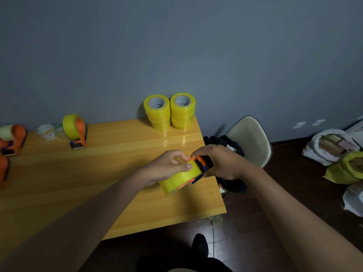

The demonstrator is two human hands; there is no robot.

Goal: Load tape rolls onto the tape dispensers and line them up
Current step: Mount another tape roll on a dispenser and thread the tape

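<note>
step: putting roll [179, 180] on dispenser [202, 165], held between both hands over the counter [117, 173] | left hand [169, 167] pinches roll, right hand [220, 163] grips dispenser | next: likely push roll fully on, then set it far left with the others [75, 130]

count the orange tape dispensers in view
4: one in the hands, one upright mid-table, one at the left edge, and one cut off by the frame below it. More may lie out of view.
</note>
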